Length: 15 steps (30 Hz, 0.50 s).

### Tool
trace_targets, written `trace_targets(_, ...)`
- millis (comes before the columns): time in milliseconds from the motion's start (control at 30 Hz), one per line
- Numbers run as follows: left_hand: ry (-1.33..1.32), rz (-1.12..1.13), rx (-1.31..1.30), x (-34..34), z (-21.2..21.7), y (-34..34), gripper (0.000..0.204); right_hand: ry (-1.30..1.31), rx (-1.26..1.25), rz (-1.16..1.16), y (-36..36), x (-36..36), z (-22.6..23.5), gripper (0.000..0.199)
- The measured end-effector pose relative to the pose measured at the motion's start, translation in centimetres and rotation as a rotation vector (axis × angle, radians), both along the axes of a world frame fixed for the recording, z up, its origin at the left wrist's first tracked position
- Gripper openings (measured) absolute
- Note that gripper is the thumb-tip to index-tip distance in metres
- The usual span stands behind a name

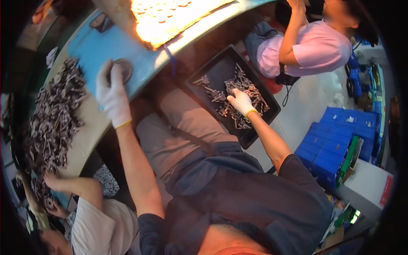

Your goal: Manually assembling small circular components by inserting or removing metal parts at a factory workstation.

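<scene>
My left hand (111,94), in a white glove, reaches up to the blue table top and holds a round dark disc (123,68) by its edge. In a white glove too, my right hand (241,102) is down in a black tray (208,72) at my right side. It rests on the pile of small metal parts (238,95) in the tray; whether its fingers grip any part I cannot tell.
A large heap of small metal parts (53,119) lies on the table at left. One person in a white shirt (100,225) works at lower left, another in a pink shirt (310,46) sits at upper right. Blue crates (335,140) are stacked at right.
</scene>
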<state>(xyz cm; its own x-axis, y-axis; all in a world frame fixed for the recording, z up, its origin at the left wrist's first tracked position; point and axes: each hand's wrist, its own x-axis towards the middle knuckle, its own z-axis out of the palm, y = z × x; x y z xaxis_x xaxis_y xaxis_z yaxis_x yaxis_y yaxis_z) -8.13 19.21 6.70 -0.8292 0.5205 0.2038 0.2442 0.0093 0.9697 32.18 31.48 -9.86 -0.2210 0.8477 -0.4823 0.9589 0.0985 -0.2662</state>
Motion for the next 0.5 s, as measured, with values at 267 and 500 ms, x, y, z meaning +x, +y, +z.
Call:
trace_targets(267,0.057,-0.008,-0.028,0.0,-0.5,0.5,0.035,0.479,0.166,0.062,2.0,-0.4,-0.8,0.036)
trace_targets(500,0.203,0.006,-0.150,-0.2,0.3,-0.5,0.043,0.218,0.230,0.351,2.7,-11.0,-3.0,0.057)
